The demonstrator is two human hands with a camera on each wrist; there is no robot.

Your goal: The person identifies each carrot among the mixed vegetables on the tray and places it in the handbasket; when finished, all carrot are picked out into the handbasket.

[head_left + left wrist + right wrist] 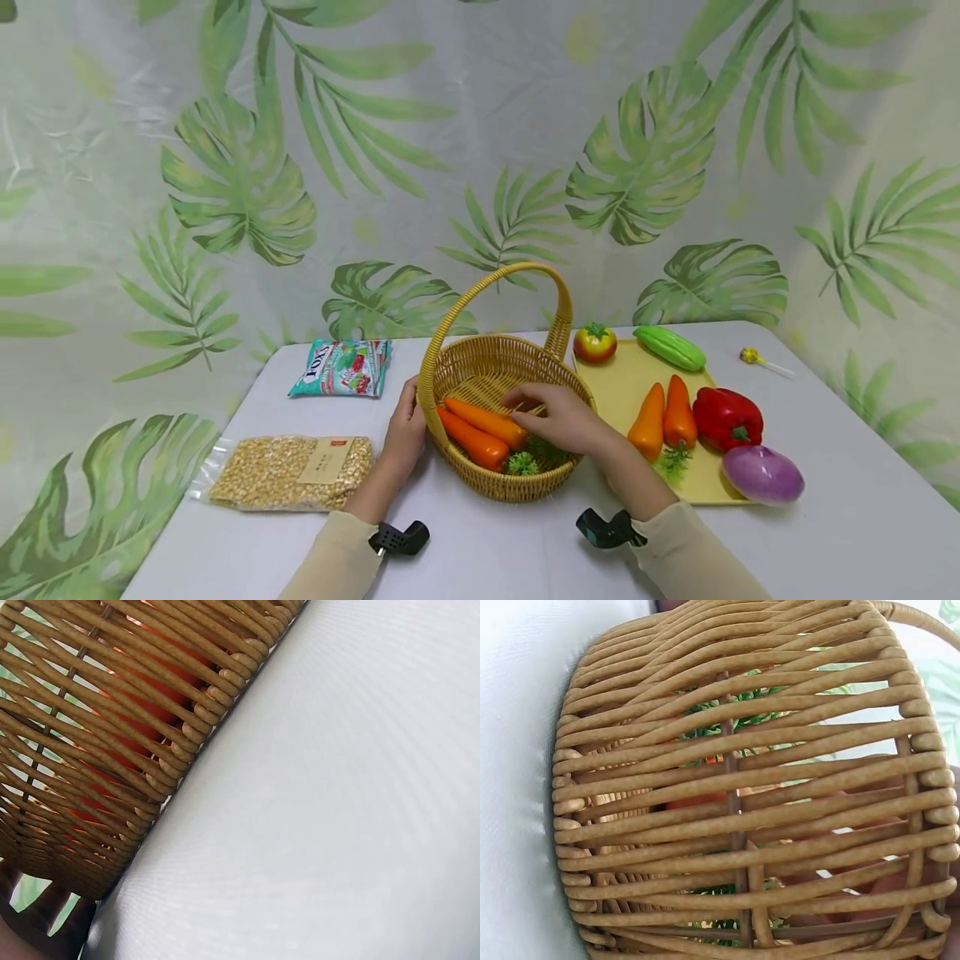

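Note:
A wicker basket (495,483) with a tall handle stands mid-table. Two orange carrots (480,442) lie inside it, leafy green tops toward me. My left hand (406,429) holds the basket's left side beside the handle's foot; in the left wrist view its fingers (49,907) lie against the outer wall. Over the basket's right rim reaches my right hand (558,417), its fingers bent loosely above the carrots and a gap showing between thumb and forefinger. Part of the green tops is hidden beneath it. Through the weave, the right wrist view shows green leaves (757,705) and orange.
Right of the basket, a yellow tray (607,379) bears two more carrots (678,412), a red pepper (727,417), a purple onion (761,475), a green cucumber-like vegetable (670,347) and a tomato (595,343). A lollipop (750,356) lies farther right. Leftward are a candy bag (345,368) and a grain bag (258,471).

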